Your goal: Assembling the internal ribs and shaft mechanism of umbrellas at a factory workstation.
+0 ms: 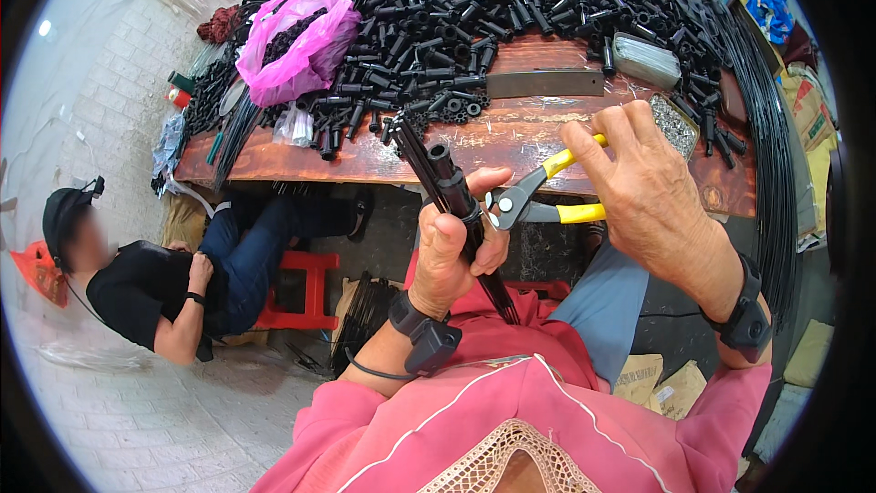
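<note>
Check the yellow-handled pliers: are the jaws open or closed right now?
Nearly closed: the pliers in the right hand have their jaw tips pinching at the black tube held by the left hand.

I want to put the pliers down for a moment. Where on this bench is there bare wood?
Bare wood runs along the near edge of the bench, in front of the tube pile, and between the grey flat bar and the hands. The back and middle are buried in black tubes, the left holds the pink bag, and the right edge is crowded by the rod bundle.
</note>
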{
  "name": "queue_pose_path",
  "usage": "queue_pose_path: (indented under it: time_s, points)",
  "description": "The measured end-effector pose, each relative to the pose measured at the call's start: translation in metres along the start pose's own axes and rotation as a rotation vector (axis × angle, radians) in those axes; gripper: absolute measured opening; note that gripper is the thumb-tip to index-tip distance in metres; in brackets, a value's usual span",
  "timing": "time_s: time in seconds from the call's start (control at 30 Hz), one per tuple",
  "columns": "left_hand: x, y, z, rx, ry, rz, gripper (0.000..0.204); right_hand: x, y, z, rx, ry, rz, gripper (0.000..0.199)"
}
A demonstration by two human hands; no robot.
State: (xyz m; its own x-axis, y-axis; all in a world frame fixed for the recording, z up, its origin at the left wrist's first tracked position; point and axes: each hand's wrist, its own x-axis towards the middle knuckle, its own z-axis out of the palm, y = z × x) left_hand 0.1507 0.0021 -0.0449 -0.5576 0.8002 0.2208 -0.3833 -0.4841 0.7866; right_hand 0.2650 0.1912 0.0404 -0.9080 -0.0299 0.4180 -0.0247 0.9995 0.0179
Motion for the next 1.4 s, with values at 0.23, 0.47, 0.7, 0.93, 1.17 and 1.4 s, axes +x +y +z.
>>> queue_pose_path:
  time_s: [0.23,0.47,0.7,0.93,1.17,1.4]
  points:
    - [0.001,0.001,-0.001,0.129,-0.091,-0.017,0.081,-0.001,0.0,0.0,-0.028,0.003,-0.007,0.06]
    - [0.002,0.001,0.0,0.059,-0.077,0.0,0.082,-0.003,0.002,-0.004,0.022,0.005,0.003,0.062]
    - [0.002,0.002,0.001,0.132,-0.098,0.003,0.079,-0.002,-0.003,-0.007,-0.027,0.013,-0.007,0.064]
    - [0.002,0.003,0.003,0.14,-0.073,0.006,0.078,-0.002,-0.008,-0.01,-0.077,-0.009,0.004,0.061]
    - [0.002,0.002,0.003,0.157,-0.045,0.009,0.078,-0.002,-0.014,-0.013,-0.173,-0.012,0.008,0.059]
    - [0.001,0.002,0.002,0.173,-0.035,0.013,0.077,-0.001,-0.019,-0.021,-0.226,-0.028,-0.015,0.056]
